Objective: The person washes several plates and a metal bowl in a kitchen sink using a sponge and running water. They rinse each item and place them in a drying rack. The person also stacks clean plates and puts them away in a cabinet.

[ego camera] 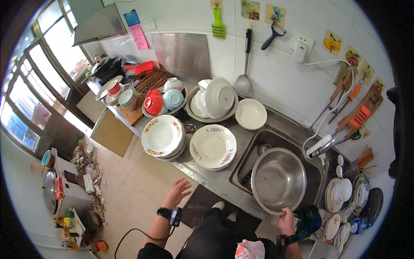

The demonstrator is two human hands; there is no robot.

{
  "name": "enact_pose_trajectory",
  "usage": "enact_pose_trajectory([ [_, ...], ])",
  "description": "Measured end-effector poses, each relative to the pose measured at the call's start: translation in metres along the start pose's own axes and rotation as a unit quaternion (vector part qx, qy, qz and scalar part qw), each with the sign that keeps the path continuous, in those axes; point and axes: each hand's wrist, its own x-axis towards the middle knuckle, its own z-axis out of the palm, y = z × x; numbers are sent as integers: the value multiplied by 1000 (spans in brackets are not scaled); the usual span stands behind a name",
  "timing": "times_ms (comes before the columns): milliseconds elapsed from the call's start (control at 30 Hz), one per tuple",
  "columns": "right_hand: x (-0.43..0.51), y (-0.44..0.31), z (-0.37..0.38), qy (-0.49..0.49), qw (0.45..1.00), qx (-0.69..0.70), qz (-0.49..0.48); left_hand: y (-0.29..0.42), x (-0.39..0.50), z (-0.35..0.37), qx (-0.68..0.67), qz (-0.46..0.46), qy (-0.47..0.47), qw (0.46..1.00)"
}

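Observation:
My right hand (286,219) grips the near rim of a large stainless steel basin (278,179), which rests tilted in the sink (247,162) and holds no visible dishes. My left hand (178,192) is in the air in front of the counter edge, fingers apart, with nothing in it. Beyond it, two stacks of floral-rimmed plates, one at the left (162,136) and one nearer the sink (212,147), stand on the steel counter. A white bowl (251,113) sits behind the sink's left corner. Each wrist wears a strapped device.
Behind the plates stand a basin of white dishes (220,98) and one of red and blue bowls (165,100). A faucet (323,144) reaches over the sink's far right side. More dishes (338,194) and a dark green scrubbing mesh (308,222) lie to the right. Utensils hang on the wall.

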Motion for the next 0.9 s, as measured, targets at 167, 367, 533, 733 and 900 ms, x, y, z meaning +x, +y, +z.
enact_pose_trajectory([
  [167,1,-5,-8,-7,999,-26,24,13,45,34,-12,-10,11,1000],
  [367,-6,-11,-10,18,1000,-24,8,37,107,59,18,-42,-22,999],
  [533,-12,-11,8,59,998,-29,-18,48,133,63,114,-61,-29,991],
  [733,-6,1,43,44,999,-21,-13,47,126,66,95,-49,-1,994],
  [900,1,10,67,31,999,26,0,44,114,66,79,-30,-8,996],
])
